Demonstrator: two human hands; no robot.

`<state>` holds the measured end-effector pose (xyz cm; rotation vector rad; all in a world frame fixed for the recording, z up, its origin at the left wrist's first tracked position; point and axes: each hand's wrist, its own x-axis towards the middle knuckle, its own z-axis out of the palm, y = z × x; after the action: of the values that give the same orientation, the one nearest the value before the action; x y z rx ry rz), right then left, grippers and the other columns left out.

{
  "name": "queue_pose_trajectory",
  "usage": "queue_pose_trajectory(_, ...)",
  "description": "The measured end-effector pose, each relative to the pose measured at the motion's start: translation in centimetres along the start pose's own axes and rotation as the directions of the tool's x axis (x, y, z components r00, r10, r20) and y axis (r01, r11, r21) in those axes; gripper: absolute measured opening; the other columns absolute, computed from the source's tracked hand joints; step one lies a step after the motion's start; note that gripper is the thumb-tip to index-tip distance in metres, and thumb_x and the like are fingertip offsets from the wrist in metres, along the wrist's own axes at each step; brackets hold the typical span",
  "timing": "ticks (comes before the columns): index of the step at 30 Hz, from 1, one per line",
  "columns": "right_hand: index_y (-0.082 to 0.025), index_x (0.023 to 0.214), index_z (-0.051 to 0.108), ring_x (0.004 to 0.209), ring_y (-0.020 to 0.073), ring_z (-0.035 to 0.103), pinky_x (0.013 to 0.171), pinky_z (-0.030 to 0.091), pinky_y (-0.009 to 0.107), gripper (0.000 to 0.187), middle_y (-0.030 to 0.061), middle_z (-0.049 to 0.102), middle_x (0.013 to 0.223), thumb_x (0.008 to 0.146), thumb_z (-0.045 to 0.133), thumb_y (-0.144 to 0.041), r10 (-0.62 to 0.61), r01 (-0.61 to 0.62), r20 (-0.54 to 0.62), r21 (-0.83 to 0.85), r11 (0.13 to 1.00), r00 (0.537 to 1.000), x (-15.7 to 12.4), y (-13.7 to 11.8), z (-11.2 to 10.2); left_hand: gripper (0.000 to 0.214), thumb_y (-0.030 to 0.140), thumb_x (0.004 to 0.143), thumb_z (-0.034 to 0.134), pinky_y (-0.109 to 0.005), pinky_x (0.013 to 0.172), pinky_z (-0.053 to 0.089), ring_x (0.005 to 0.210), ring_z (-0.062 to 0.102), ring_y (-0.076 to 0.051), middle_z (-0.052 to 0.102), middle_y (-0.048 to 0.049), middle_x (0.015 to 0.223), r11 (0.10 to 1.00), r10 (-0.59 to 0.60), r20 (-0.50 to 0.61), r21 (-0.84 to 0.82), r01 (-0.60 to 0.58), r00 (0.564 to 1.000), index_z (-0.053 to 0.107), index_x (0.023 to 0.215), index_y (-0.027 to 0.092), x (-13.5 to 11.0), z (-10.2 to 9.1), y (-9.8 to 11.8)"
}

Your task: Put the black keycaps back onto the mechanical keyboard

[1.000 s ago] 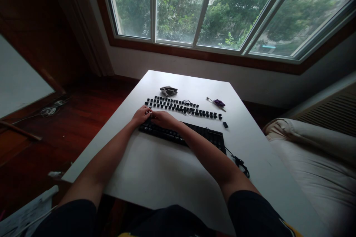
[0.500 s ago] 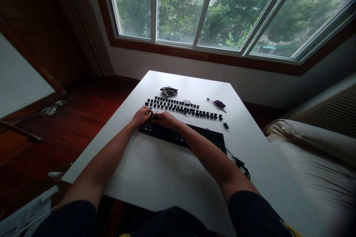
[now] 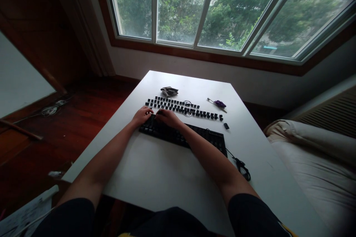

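From where I stand, the person has both bare hands at the far left end of a black keyboard (image 3: pixel 167 132), which lies on the white surface (image 3: pixel 155 170) at a slant, its right end nearer the body. The left hand (image 3: pixel 142 116) is at that corner with its fingers curled and bunched close; I can't tell whether anything is between them. The right hand (image 3: pixel 168 117) reaches over the upper left part of the keyboard, fingers bent narrow and pointing towards the left hand, with a small gap between the two; something dark shows by its fingertips, but it is too small for me to say whether it is gripped. The right forearm crosses above the middle of the keyboard. Just beyond, loose black keycaps (image 3: pixel 208 114) stand in long rows, with a larger black piece (image 3: pixel 226 126) off by itself at their right end. Farther back lie a crumpled grey cloth (image 3: pixel 169 91) and, to the right, a purple thing (image 3: pixel 220 104) with a thin stick beside it. A black cable (image 3: pixel 239 163) runs from the keyboard's right side into a loose coil.
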<state>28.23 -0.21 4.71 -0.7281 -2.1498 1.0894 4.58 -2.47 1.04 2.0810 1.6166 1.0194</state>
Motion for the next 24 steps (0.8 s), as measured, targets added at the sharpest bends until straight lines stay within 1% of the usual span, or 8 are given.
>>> queue_pose_trajectory(3, -0.022, 0.1, 0.071, 0.076, 0.0185, 0.073, 0.074, 0.056, 0.03, 0.017, 0.0029, 0.077, 0.084, 0.091, 0.065, -0.035, 0.06, -0.054, -0.165, 0.041, 0.998, 0.984, -0.2, 0.3, -0.3, 0.021, 0.027, 0.088, 0.058, -0.032, 0.079, 0.052, 0.084, 0.062, -0.017, 0.063, -0.004, 0.098, 0.999, 0.012, -0.037, -0.038, -0.014, 0.999, 0.075, 0.1, 0.022, 0.3, -0.5, 1.1)
queue_pose_trajectory(5, -0.022, 0.101, 0.07, 0.076, 0.0185, 0.073, 0.076, 0.058, 0.032, 0.018, 0.0036, 0.076, 0.085, 0.091, 0.065, -0.036, 0.08, -0.062, -0.247, 0.079, 0.995, 0.966, -0.3, 0.6, -0.5, 0.022, 0.03, 0.09, 0.058, -0.032, 0.078, 0.052, 0.089, 0.063, -0.018, 0.065, -0.0049, 0.101, 0.997, 0.036, -0.048, -0.068, -0.039, 0.998, 0.075, 0.101, 0.022, 0.5, -0.8, 2.3)
queue_pose_trajectory(8, -0.021, 0.102, 0.068, 0.078, 0.0184, 0.073, 0.078, 0.059, 0.033, 0.021, 0.004, 0.075, 0.087, 0.091, 0.065, -0.038, 0.085, -0.046, -0.312, 0.13, 0.99, 0.946, -0.6, 0.8, -0.8, 0.025, 0.036, 0.092, 0.058, -0.032, 0.08, 0.052, 0.092, 0.065, -0.019, 0.069, -0.0048, 0.102, 0.989, 0.086, 0.017, -0.123, -0.083, 0.996, 0.074, 0.106, 0.022, 0.9, -0.8, 4.4)
queue_pose_trajectory(11, -0.022, 0.101, 0.068, 0.077, 0.0178, 0.072, 0.078, 0.06, 0.033, 0.022, 0.0038, 0.074, 0.088, 0.091, 0.064, -0.041, 0.082, -0.027, -0.35, 0.162, 0.986, 0.933, -0.8, 0.7, -0.9, 0.027, 0.04, 0.092, 0.061, -0.032, 0.081, 0.052, 0.092, 0.066, -0.02, 0.073, -0.0041, 0.104, 0.983, 0.098, 0.063, -0.163, -0.086, 0.993, 0.073, 0.109, 0.023, 1.0, -0.3, 6.1)
queue_pose_trajectory(14, -0.022, 0.101, 0.067, 0.077, 0.0174, 0.071, 0.077, 0.06, 0.033, 0.024, 0.0039, 0.073, 0.089, 0.091, 0.063, -0.043, 0.079, -0.003, -0.368, 0.202, 0.979, 0.926, -1.0, 0.5, -0.8, 0.029, 0.04, 0.091, 0.062, -0.032, 0.079, 0.052, 0.088, 0.067, -0.019, 0.075, -0.0036, 0.102, 0.979, 0.087, 0.074, -0.191, -0.071, 0.993, 0.071, 0.112, 0.023, 0.9, 0.2, 6.8)
queue_pose_trajectory(19, -0.022, 0.099, 0.066, 0.079, 0.0179, 0.071, 0.075, 0.062, 0.032, 0.026, 0.0036, 0.072, 0.089, 0.09, 0.063, -0.046, 0.108, -0.019, -0.389, 0.227, 0.974, 0.915, -1.0, 0.4, -0.6, 0.028, 0.039, 0.087, 0.066, -0.031, 0.075, 0.052, 0.084, 0.067, -0.019, 0.075, -0.0046, 0.101, 0.965, 0.073, 0.1, -0.26, -0.045, 0.992, 0.069, 0.108, 0.021, 0.8, 0.7, 6.7)
queue_pose_trajectory(24, -0.022, 0.098, 0.066, 0.079, 0.0182, 0.071, 0.072, 0.062, 0.032, 0.028, 0.0029, 0.071, 0.087, 0.088, 0.064, -0.048, 0.116, -0.03, -0.357, 0.238, 0.971, 0.927, -1.0, 0.3, -0.6, 0.028, 0.04, 0.085, 0.069, -0.028, 0.069, 0.051, 0.08, 0.064, -0.017, 0.072, -0.0038, 0.096, 0.946, 0.06, 0.095, -0.324, -0.026, 0.994, 0.066, 0.103, 0.02, 1.0, 1.2, 6.2)
